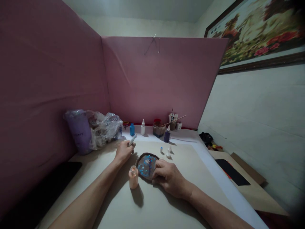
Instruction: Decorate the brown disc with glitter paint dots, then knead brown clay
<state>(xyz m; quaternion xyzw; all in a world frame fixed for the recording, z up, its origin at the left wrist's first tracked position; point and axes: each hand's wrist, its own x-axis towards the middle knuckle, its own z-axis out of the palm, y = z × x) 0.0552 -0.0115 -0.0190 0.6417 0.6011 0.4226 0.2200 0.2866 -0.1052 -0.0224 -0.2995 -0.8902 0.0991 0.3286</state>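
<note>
My left hand is closed around a slim whitish tube with a narrow tip, held up and tilted to the right. Just right of it lies a round, shallow brown dish with a dark raised rim and shiny blue pieces inside. My right hand has its fingers curled together at the dish's right rim; its fingertips partly cover that edge. At the dish's near left side stands an uncapped bottle of peach-coloured contents.
Behind the dish are a small blue-topped cap and white caps. Farther back stand a blue bottle, a white bottle, a dark purple bottle and a cup with a brush. A purple tumbler and crumpled plastic stand left.
</note>
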